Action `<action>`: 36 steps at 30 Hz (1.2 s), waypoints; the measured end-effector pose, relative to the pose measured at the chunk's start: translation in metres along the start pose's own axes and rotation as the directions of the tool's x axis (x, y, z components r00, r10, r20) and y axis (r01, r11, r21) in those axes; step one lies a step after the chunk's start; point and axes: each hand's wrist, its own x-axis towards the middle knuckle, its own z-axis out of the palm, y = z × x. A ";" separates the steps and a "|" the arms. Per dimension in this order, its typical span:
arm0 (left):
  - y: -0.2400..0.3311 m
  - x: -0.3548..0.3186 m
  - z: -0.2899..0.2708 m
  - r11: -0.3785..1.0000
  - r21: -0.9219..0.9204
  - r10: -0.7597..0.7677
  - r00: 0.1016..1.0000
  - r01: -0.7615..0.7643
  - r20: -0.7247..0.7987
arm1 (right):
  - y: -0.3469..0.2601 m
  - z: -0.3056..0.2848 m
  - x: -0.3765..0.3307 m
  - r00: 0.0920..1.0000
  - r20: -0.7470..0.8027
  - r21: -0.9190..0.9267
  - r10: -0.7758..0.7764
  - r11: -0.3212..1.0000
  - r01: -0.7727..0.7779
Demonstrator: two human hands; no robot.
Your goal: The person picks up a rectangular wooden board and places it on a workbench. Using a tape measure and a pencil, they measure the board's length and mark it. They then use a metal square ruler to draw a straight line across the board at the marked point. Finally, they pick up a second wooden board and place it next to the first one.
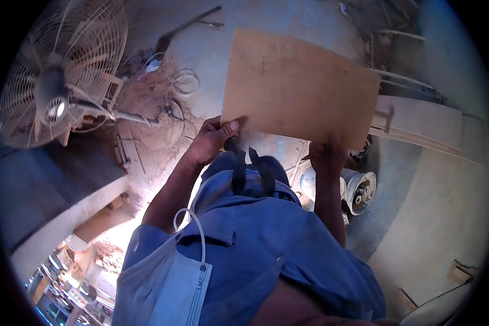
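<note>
Both hands hold 1 flat brown board (299, 89) up in front of the body, over a dusty concrete floor (212, 49); the board is tilted, its right corner lower than its left; faint pencil lines show on its upper face

Left hand (214, 138): closed on the board's lower left corner, thumb lying across the top face, fingers underneath and hidden; a small dark object sits just below the thumb, kind cannot be told

Right hand (327, 155): closed on the lower edge near the right corner, fingers curled up over the edge; the palm side is hidden

Surroundings: 1 large wire-cage fan (60, 70) stands at the left, well apart from the board; sawdust (157, 98) and a coil of white cord (186, 81) lie on the floor between fan and board; pale planks (424, 122) sit just beside the board's right edge; a round metal part (360, 191) lies below the right hand; a blue face mask (182, 288) hangs against the blue shirt (266, 239)
</note>
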 end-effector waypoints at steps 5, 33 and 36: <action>0.041 0.080 0.012 0.997 -0.004 0.079 0.996 -0.079 0.045 | -0.018 -0.002 0.067 0.997 -0.082 0.053 -0.013 0.998 0.018; 0.172 0.481 0.177 0.978 -0.207 -0.028 0.985 -0.008 -0.171 | -0.258 -0.018 0.529 0.993 -0.044 0.106 0.110 0.989 -0.105; 0.191 0.524 0.159 0.967 -0.252 -0.013 0.978 -0.041 -0.207 | -0.261 0.000 0.582 0.989 0.013 0.075 0.147 0.986 -0.148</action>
